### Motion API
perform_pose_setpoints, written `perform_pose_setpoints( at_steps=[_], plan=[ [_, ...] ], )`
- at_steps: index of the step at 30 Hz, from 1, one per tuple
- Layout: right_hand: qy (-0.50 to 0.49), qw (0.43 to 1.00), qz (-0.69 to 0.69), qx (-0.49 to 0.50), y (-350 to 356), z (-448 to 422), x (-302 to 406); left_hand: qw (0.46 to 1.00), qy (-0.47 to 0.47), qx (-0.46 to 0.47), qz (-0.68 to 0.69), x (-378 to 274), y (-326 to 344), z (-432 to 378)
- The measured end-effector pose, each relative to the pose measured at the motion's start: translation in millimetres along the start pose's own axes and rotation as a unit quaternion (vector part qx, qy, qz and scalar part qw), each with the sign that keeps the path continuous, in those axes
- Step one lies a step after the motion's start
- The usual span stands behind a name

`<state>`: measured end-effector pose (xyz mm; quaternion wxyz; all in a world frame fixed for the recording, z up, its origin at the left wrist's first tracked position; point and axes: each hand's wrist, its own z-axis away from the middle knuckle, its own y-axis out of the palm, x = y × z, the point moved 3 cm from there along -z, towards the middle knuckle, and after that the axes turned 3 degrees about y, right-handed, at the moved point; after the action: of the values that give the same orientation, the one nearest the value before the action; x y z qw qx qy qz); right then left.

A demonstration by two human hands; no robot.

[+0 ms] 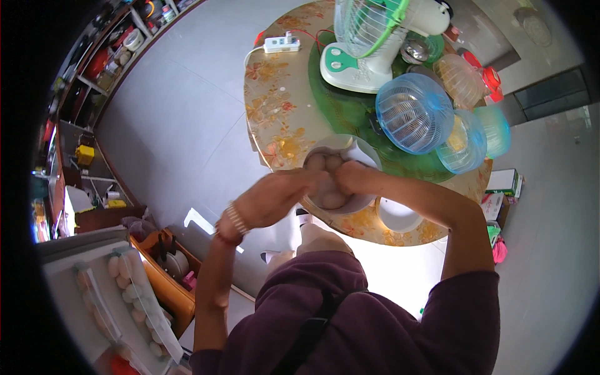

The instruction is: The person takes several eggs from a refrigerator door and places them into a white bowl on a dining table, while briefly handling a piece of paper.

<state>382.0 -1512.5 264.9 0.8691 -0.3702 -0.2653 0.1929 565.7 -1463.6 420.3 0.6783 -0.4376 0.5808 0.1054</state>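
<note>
A pale round tub (pixel 361 206) with several eggs (pixel 333 200) in it stands near the rim of the round table. My left hand (pixel 276 194), with a beaded bracelet at its wrist, reaches over the tub's left side; its fingers are blurred. My right hand (pixel 354 178) is down inside the tub among the eggs, its fingertips partly hidden. The picture does not show whether either hand grips an egg. A white bowl (pixel 398 216) sits just right of the tub, partly under my right forearm.
An electric fan (pixel 356 70), blue mesh food covers (pixel 415 112) and a power strip (pixel 281 44) are on the table (pixel 262 93). At lower left, an open refrigerator door (pixel 98 300) holds many eggs, beside an orange container (pixel 168 290). Shelves line the upper left.
</note>
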Motion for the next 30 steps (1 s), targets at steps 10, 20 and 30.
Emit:
perform_pose_setpoints(
  at_steps=[10, 20, 30],
  plan=[
    [-0.08, 0.993, 0.088, 0.017, -65, 35, 5, 0.876, -0.248, -0.364, 0.197, 59, 31, 229],
    [-0.243, 0.963, 0.059, 0.102, -162, 71, 232, 0.762, -0.259, -0.483, 0.346, 91, 161, 349],
    [-0.538, 0.809, 0.221, 0.083, -59, 7, 488, 0.721, -0.277, -0.61, 0.174, 69, 210, 378]
  ],
)
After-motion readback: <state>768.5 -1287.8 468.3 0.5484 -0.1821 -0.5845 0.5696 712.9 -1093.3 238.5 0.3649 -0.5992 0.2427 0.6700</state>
